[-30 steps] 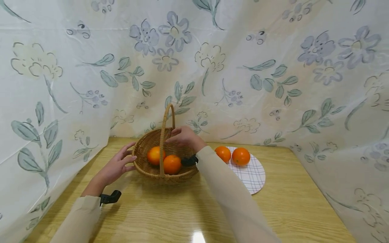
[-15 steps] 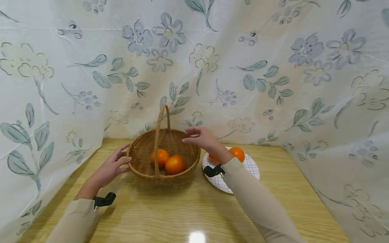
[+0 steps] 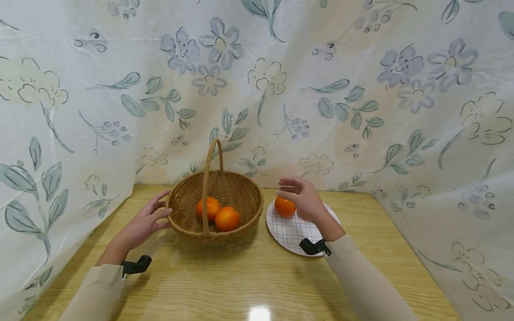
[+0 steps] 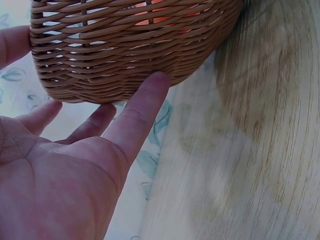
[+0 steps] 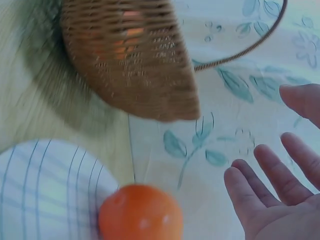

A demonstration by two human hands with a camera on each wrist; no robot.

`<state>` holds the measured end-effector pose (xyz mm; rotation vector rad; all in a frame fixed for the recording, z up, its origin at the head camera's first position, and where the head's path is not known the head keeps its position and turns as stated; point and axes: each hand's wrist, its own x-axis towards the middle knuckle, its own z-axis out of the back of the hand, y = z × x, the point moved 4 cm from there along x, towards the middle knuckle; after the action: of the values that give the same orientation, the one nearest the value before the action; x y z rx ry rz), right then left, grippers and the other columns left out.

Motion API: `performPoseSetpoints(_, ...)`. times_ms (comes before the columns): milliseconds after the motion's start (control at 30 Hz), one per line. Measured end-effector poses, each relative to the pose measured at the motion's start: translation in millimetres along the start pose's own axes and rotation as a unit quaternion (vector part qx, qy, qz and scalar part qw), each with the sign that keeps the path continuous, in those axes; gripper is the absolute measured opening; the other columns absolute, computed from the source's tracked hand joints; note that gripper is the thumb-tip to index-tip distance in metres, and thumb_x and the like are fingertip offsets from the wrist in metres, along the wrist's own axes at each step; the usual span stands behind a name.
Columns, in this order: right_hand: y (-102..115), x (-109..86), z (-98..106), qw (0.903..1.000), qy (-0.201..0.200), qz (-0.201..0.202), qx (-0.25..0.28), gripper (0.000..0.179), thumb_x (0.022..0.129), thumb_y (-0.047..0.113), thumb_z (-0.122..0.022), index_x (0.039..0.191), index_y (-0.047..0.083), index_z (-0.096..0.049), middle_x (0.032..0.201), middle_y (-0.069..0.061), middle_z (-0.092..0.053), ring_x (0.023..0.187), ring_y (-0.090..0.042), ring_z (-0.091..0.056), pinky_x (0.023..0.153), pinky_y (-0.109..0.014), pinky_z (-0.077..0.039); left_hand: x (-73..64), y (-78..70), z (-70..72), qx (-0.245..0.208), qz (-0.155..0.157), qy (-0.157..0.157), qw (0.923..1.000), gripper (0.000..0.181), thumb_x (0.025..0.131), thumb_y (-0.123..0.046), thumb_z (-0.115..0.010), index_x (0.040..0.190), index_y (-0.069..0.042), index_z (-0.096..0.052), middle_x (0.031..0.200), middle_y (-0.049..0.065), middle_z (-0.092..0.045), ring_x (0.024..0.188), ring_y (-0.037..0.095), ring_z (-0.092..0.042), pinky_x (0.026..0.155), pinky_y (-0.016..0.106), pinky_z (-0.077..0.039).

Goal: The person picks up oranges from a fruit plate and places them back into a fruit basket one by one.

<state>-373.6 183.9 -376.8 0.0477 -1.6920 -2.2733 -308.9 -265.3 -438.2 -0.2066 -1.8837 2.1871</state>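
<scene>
My left hand (image 3: pixel 145 222) touches the left side of a wicker basket (image 3: pixel 245 191); in the left wrist view its fingers are spread and fairly straight against the woven wall. Inside the basket lie two oranges, a rear orange (image 3: pixel 209 207) partly behind the handle and a front orange (image 3: pixel 227 219). Over a round checked plate (image 3: pixel 287 232) hovers my right hand (image 3: pixel 307 200), fingers apart and holding nothing. Just beside its fingertips on the plate is another orange (image 3: pixel 284 207); one more behind the hand is mostly hidden.
Basket and plate stand side by side towards the back of a wooden table (image 3: pixel 209 281). The basket's tall arched handle (image 3: pixel 208 178) rises above its rim. A floral cloth (image 3: pixel 281 98) hangs behind and along both sides.
My right hand has come out of the basket and moved right, over the plate. The left hand has stayed at the basket's side. The head view has shifted slightly.
</scene>
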Motion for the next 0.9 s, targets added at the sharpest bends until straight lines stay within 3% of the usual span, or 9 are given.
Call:
performPoseSetpoints(133, -13, -12.3, 16, 0.9991, -0.038, -0.003, -0.020, 0.048, 0.090, 0.032, -0.080, 0.133, 0.016, -0.065, 0.137, -0.007, -0.066, 0.131, -0.027, -0.060, 0.110, -0.042, -0.051, 0.3, -0.2, 0.6, 0.005, -0.002, 0.001, 1.0000, 0.071, 0.110, -0.026, -0.048, 0.166, -0.017, -0.005, 0.157, 0.031, -0.018, 0.139, 0.045, -0.039, 0.095, 0.030, -0.058)
performPoseSetpoints(333, -37, -23.5, 33, 0.9952, -0.096, 0.005, -0.016, 0.050, 0.090, 0.032, -0.081, 0.132, 0.010, -0.065, 0.137, -0.011, -0.066, 0.130, -0.028, -0.060, 0.099, -0.017, -0.052, -0.5, 0.3, 0.8, 0.004, 0.000, 0.001, 1.0000, 0.071, 0.110, -0.025, -0.048, 0.166, -0.017, -0.004, 0.157, 0.032, -0.017, 0.141, 0.049, -0.035, 0.095, 0.030, -0.058)
performPoseSetpoints(433, -49, -28.0, 40, 0.9912, -0.131, 0.007, -0.019, 0.049, 0.090, 0.030, -0.081, 0.131, 0.008, -0.065, 0.136, -0.012, -0.066, 0.130, -0.030, -0.060, 0.095, -0.010, -0.050, -0.5, 0.9, 1.0, 0.005, 0.002, 0.001, 1.0000, 0.071, 0.110, -0.026, -0.049, 0.166, -0.018, -0.005, 0.157, 0.031, -0.018, 0.141, 0.048, -0.036, 0.095, 0.030, -0.058)
performPoseSetpoints(500, -56, -30.3, 45, 0.9880, -0.153, 0.006, -0.017, 0.049, 0.090, 0.029, -0.081, 0.131, 0.007, -0.065, 0.136, -0.013, -0.065, 0.131, -0.031, -0.059, 0.098, -0.013, -0.051, 0.3, 1.5, 1.3, 0.003, 0.000, 0.003, 1.0000, 0.071, 0.110, -0.026, -0.049, 0.166, -0.018, -0.005, 0.157, 0.031, -0.018, 0.139, 0.045, -0.039, 0.095, 0.030, -0.058)
performPoseSetpoints(600, -66, -32.8, 50, 0.9828, -0.185, 0.001, -0.005, 0.050, 0.090, 0.026, -0.082, 0.131, 0.003, -0.065, 0.138, -0.016, -0.062, 0.134, -0.032, -0.056, 0.107, -0.027, -0.050, 1.4, 2.5, 1.9, -0.005, -0.003, 0.004, 1.0000, 0.071, 0.110, -0.025, -0.048, 0.166, -0.017, -0.005, 0.156, 0.030, -0.019, 0.134, 0.034, -0.046, 0.094, 0.030, -0.058)
performPoseSetpoints(733, -78, -34.8, 55, 0.9766, -0.215, -0.008, -0.006, 0.053, 0.089, 0.024, -0.082, 0.132, 0.000, -0.064, 0.141, -0.019, -0.059, 0.139, -0.033, -0.050, 0.118, -0.044, -0.041, 1.5, 2.6, 2.4, -0.014, -0.008, 0.006, 0.9998, 0.071, 0.110, -0.024, -0.048, 0.166, -0.016, -0.005, 0.155, 0.030, -0.019, 0.127, 0.022, -0.053, 0.094, 0.030, -0.059)
performPoseSetpoints(900, -91, -33.6, 62, 0.9735, -0.227, -0.023, -0.012, 0.056, 0.087, 0.025, -0.084, 0.133, 0.000, -0.063, 0.144, -0.016, -0.058, 0.143, -0.034, -0.045, 0.123, -0.047, -0.035, 0.8, 1.0, 1.6, -0.014, -0.008, 0.004, 0.9999, 0.071, 0.110, -0.025, -0.049, 0.166, -0.016, -0.006, 0.154, 0.030, -0.019, 0.128, 0.024, -0.051, 0.093, 0.030, -0.059)
